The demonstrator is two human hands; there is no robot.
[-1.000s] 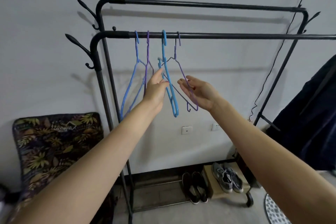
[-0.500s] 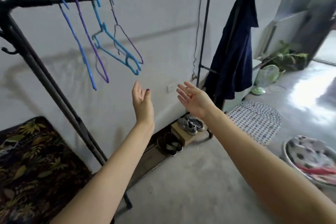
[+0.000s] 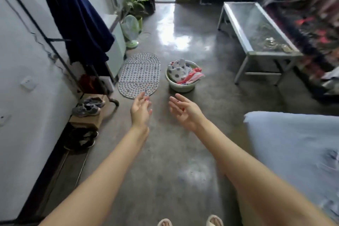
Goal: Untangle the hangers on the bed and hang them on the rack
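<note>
Both hands hold nothing, fingers loosely apart, and no hangers are in view; the bed (image 3: 293,145) lies to the right, nearer the right hand (image 3: 184,112) than the left hand (image 3: 140,109), the rack (image 3: 53,42) on the left

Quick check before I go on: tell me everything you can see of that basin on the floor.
The basin is a round, pale green tub, plastic by the look of it, standing upright on the grey concrete floor just right of the oval dotted mat, with a gap between them. It is heaped with crumpled laundry: white cloth with dark spots and a red-striped piece spilling over the right rim. Neither hand touches it.
</note>
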